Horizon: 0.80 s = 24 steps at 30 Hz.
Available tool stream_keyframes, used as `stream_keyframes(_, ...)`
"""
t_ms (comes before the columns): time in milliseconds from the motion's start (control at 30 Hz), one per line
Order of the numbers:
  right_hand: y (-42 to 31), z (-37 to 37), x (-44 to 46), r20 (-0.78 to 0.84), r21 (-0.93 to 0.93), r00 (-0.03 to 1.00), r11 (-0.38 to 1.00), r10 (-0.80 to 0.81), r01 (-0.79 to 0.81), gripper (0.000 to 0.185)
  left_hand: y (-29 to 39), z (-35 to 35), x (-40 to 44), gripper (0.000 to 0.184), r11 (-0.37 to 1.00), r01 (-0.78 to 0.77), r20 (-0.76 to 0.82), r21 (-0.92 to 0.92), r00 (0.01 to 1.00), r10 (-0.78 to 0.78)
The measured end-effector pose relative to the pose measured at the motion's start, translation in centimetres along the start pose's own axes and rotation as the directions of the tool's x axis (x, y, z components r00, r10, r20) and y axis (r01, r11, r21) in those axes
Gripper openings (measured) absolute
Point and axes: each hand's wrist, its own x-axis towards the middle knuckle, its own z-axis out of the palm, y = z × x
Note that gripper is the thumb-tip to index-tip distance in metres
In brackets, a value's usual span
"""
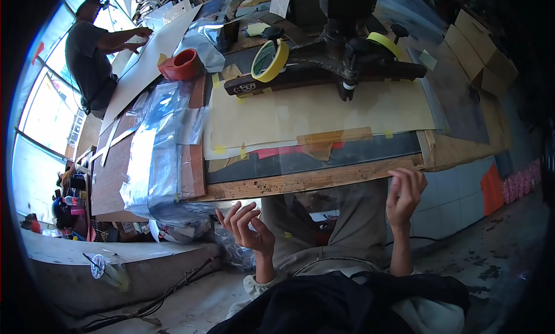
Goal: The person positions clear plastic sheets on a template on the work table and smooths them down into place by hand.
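My left hand (248, 229) is raised just below the front edge of the workbench, palm up, its fingers loosely bent and apart with nothing visible in them. At the right end of the wooden bench edge (312, 180) is my right hand (406, 196). Its thumb and fingertips come close together there; whatever they hold, possibly a clear film, I cannot make out. Behind the edge lies a cream paper sheet (335, 111), fixed with bits of yellow tape and brown tape (334, 136). A dark clamp bar (370, 73) rests across the sheet's far side.
A yellow tape roll (270, 60) leans on the bar. Left of it are a red tape dispenser (180, 65) and clear plastic sheeting (159, 143). An open cardboard box (480, 54) stands at right. Another person (95, 51) works over a white board (153, 56) at far left.
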Motion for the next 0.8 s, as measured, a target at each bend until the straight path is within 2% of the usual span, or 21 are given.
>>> stream_keyframes(33, -0.5, 0.3, 0.1, 0.065, -0.062, 0.996, 0.997, -0.052, 0.056, 0.015, -0.2, -0.1, -0.2, 0.016, 1.0, 0.0, -0.015, -0.002, 1.0, 0.0)
stream_keyframes(67, -0.9, 0.9, -0.1, 0.065, -0.052, 0.998, 0.998, -0.019, 0.023, 0.009, -0.5, 0.3, -0.3, 0.008, 0.999, 0.034, -0.077, -0.04, 0.996, -0.037)
stream_keyframes(167, -1.8, 0.9, -0.3, 0.083, -0.074, 0.996, 0.997, -0.025, 0.031, 0.009, -1.3, 0.4, -0.7, 0.008, 0.991, 0.122, -0.109, -0.049, 0.986, -0.127)
stream_keyframes(400, -3.0, 0.7, -0.8, 0.101, -0.005, 0.994, 1.0, -0.028, 0.029, 0.007, -2.5, -0.7, -1.0, 0.011, 0.986, 0.163, -0.058, 0.016, 0.985, -0.162)
stream_keyframes(467, -2.8, 0.5, -0.7, 0.108, 0.0, 0.993, 0.999, -0.038, 0.038, 0.007, -2.8, -1.0, -1.0, 0.012, 0.989, 0.132, -0.062, 0.063, 0.99, -0.128)
stream_keyframes(567, -1.4, -0.2, 0.2, -0.025, -0.006, 0.999, 0.999, -0.032, 0.032, 0.008, -4.0, -0.5, -0.1, 0.013, 0.988, 0.099, -0.092, 0.121, 0.992, -0.088)
stream_keyframes(667, 2.2, -1.4, 2.6, -0.055, 0.038, 0.984, 0.985, 0.168, -0.166, 0.02, -4.4, 0.3, 3.3, 0.015, 0.981, 0.002, -0.081, 0.194, 0.997, 0.014)
stream_keyframes(700, 3.6, -1.8, 3.4, -0.072, 0.058, 0.968, 0.97, 0.24, -0.236, 0.023, -4.5, 0.8, 4.6, 0.016, 0.978, -0.026, -0.071, 0.209, 0.997, 0.041)
stream_keyframes(800, 8.5, -1.9, 7.2, -0.122, -0.113, 0.975, 0.974, 0.183, -0.197, 0.034, -3.8, 3.2, 8.2, 0.035, 0.976, 0.011, 0.145, 0.219, 0.988, -0.044)
